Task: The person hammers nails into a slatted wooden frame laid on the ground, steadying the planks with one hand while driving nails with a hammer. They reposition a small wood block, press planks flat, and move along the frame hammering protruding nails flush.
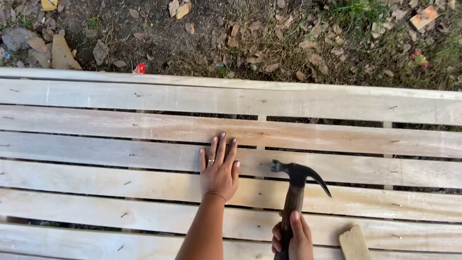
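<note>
My left hand [220,168] lies flat, palm down, on a pale wooden slat [120,155], fingers together and stretched forward, with a ring on one finger. My right hand [293,238] grips the dark wooden handle of a claw hammer [296,180]. The hammer's black metal head hovers over the slats just right of my left hand, its striking face turned left and its claw curving right. The slats form a long panel [337,103] of parallel boards with gaps between them and small nails showing along them.
A short loose wood offcut [354,244] rests on the slats at the lower right. Beyond the panel's far edge is bare soil with dry leaves, stones [62,53], a small red scrap [140,68] and some grass.
</note>
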Tool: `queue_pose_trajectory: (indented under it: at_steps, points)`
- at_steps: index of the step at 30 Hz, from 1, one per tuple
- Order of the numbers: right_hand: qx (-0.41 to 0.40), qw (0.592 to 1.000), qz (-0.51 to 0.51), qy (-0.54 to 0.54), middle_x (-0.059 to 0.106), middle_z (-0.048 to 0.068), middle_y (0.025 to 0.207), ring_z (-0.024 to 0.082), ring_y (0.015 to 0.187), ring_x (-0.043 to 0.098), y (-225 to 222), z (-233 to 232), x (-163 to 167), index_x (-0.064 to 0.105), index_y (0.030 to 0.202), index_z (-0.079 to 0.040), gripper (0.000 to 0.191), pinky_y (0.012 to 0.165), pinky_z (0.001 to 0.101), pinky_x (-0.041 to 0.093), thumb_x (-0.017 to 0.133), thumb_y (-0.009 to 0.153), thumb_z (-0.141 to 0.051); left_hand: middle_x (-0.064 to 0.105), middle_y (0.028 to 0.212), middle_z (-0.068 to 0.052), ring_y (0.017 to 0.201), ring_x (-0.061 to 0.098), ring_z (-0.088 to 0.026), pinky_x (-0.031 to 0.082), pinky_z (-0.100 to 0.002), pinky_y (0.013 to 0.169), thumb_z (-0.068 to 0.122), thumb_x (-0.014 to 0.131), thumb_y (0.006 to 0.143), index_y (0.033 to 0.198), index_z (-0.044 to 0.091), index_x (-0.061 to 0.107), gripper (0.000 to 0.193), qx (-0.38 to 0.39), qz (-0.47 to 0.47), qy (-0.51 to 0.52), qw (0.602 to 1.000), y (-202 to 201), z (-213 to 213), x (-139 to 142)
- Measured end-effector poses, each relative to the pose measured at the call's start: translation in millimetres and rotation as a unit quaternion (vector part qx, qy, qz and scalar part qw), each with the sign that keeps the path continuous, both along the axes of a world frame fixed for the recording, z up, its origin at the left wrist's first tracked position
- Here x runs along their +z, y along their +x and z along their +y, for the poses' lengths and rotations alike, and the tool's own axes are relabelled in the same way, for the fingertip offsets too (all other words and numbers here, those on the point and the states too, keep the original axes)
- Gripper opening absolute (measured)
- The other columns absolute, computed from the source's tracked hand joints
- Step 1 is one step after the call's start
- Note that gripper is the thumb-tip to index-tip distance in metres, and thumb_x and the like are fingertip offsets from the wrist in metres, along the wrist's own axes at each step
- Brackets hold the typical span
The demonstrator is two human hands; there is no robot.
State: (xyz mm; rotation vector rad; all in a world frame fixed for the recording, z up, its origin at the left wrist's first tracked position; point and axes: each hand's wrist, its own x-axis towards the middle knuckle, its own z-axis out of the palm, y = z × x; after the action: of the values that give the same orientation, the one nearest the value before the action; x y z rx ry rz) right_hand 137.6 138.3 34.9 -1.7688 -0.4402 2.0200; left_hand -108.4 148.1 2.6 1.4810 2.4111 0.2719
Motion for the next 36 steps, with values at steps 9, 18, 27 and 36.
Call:
queue_pose_trajectory:
  at_steps: [9, 18, 27, 36]
  points:
    - [0.159, 0.951, -0.16, 0.212, 0.05, 0.006, 0.054, 0.013, 0.043, 0.045, 8, 8, 32, 0.063, 0.118, 0.002, 0.044, 0.043, 0.0326, 0.037, 0.06, 0.095, -0.035, 0.016, 0.17, -0.003, 0.155, 0.014, -0.026, 0.009, -0.059, 0.121, 0.038, 0.041, 0.1, 0.161, 0.027, 0.029, 0.062, -0.004, 0.013, 0.018, 1.0, 0, 0, -7]
    - [0.385, 0.694, -0.404, 0.455, 0.063, 0.007, 0.056, 0.004, 0.054, 0.051, -10, 18, 19, 0.058, 0.123, 0.004, 0.052, 0.051, 0.0364, 0.046, 0.068, 0.086, -0.031, 0.015, 0.169, -0.004, 0.155, 0.013, -0.027, 0.009, -0.06, 0.12, 0.036, 0.045, 0.098, 0.159, 0.025, 0.029, 0.064, -0.004, -0.006, 0.014, 1.0, 2, 0, -3]
    - [0.193, 0.8, -0.277, 0.495, 0.065, 0.017, 0.061, 0.039, 0.059, 0.067, 4, 27, 38, 0.059, 0.106, -0.01, 0.028, 0.054, 0.0491, 0.051, 0.064, 0.096, -0.035, 0.016, 0.169, -0.004, 0.153, 0.015, -0.027, 0.011, -0.06, 0.119, 0.034, 0.046, 0.098, 0.158, 0.024, 0.031, 0.063, -0.006, 0.002, 0.028, 1.0, 3, 3, -5]
    - [0.362, 0.739, -0.399, 0.404, 0.066, 0.021, 0.059, 0.045, 0.058, 0.068, 2, 21, 12, 0.054, 0.127, -0.011, 0.055, 0.051, 0.0547, 0.053, 0.067, 0.08, -0.037, 0.02, 0.17, -0.004, 0.156, 0.019, -0.026, 0.013, -0.059, 0.122, 0.029, 0.049, 0.098, 0.16, 0.022, 0.033, 0.064, 0.004, -0.012, 0.063, 0.998, 5, -4, -5]
